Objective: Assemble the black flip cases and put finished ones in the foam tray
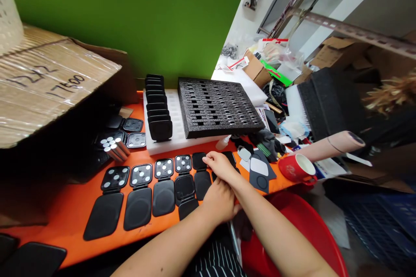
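Note:
My right hand (219, 165) reaches across above my left, its fingers drawn together at the edge of a black square panel (198, 160). Whatever its fingertips pinch, if anything, is too small to make out. Just below, my left hand (221, 201) is curled against the right wrist, with its grip hidden. Beside them stands a row of unfolded black folding pads. Several have white round dots on the upper panel, such as this dotted panel (183, 163). The nearest lower panel (203, 185) is plain black. Another dark panel (230, 158) is partly covered by my right hand.
Behind the row, a black foam tray (221, 127) and upright black pads (160, 130) rest on white foam (156, 149). Silver cylinders (115, 150) stand left. A red mug (295, 169) is at right, above a red tub (292, 216). A cardboard box (58, 82) overhangs the left.

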Demonstrator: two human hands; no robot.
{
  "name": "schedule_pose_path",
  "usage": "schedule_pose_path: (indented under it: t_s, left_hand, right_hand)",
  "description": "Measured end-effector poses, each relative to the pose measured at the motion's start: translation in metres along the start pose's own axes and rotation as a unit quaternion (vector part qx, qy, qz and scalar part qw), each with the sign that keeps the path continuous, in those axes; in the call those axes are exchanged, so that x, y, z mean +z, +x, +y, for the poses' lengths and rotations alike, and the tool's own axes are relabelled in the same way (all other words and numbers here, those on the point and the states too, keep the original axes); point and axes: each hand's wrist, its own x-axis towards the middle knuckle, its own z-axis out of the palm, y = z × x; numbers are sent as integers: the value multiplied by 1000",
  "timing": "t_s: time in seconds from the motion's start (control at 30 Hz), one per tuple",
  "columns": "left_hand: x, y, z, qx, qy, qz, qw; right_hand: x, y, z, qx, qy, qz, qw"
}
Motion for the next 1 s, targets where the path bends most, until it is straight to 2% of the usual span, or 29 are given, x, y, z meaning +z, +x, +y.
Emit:
schedule_pose_path:
  t_s: [0.37,0.67,0.77,0.83,0.93,1.0]
  left_hand:
    - [-4,-2,-1,8,-8,12,1000]
    - [-2,-3,-3,25,-15,23,999]
    - [-3,-2,-2,16,-9,13,1000]
    - [-1,-1,-1,-1,-3,1,1000]
    - [2,1,0,-24,-1,-5,1000]
    - [3,1,1,-30,-3,-4,1000]
  right_hand:
    - [1,-1,-9,4,-87,32,996]
    - [4,2,-17,-15,-255,31,966]
    - [-3,-3,-17,-13,-254,43,966]
    - [-15,-10,-7,-37,-216,65,973]
    - [-38,-28,23,-75,-170,122,975]
    - [-50,-40,47,-101,-177,109,973]
